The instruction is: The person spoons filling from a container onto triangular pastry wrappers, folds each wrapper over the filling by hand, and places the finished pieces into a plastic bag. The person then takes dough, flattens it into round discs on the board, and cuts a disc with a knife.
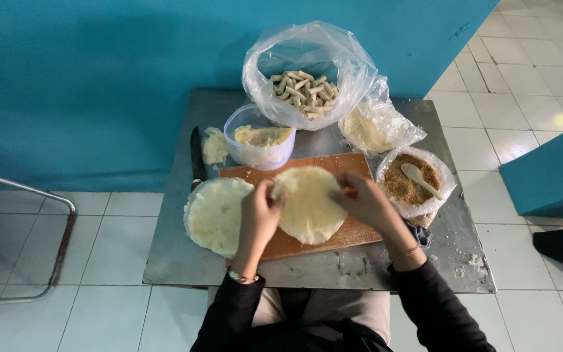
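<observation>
your left hand and right hand pinch opposite edges of the thin wrapper, fingers closed on it. wrapper lies flat on the cutting board, between both hands, roughly round, each hand equally near. stack of wrappers just left of the board.

Black long sleeves, bracelets on both wrists

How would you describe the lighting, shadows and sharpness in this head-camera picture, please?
Head view: soft, dim, bluish light; glare only on the clear plastic bag and the floor tiles at upper right; a faint shadow on the blue wall; both hands and the round wrapper look sharp; wide-angle bending at the edges.
</observation>
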Tool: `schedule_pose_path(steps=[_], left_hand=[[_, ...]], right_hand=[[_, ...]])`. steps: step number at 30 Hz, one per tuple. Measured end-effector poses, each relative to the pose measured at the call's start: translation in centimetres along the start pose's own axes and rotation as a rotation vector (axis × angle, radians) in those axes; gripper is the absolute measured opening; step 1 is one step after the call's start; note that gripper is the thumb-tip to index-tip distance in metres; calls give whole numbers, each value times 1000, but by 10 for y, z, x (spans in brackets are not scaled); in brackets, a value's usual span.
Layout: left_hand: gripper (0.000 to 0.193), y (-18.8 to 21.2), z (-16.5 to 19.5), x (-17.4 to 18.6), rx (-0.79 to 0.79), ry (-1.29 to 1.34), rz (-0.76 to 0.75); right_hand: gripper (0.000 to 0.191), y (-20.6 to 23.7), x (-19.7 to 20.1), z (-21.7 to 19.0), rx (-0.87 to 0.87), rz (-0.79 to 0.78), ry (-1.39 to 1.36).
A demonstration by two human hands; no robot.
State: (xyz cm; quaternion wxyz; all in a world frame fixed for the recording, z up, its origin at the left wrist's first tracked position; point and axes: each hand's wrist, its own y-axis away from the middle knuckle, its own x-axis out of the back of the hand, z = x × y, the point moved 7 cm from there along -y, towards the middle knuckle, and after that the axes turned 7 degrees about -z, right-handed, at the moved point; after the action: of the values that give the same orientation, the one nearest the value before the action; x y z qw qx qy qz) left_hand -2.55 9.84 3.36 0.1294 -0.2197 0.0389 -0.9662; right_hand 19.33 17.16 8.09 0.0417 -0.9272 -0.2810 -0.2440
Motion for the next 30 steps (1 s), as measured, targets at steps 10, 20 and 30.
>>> schedule_pose_path(steps=[10, 20, 30], left_hand=[[23, 12, 32, -11, -252, -210, 145], [19, -27, 10, 123, 42, -746, 423], [46, -92, -46, 157, 375, -659, 117]], right_hand=[[32, 10, 13, 14, 52, 223, 310], [41, 29, 21, -31, 142, 388, 537], [33, 25, 17, -43, 253, 378, 406]])
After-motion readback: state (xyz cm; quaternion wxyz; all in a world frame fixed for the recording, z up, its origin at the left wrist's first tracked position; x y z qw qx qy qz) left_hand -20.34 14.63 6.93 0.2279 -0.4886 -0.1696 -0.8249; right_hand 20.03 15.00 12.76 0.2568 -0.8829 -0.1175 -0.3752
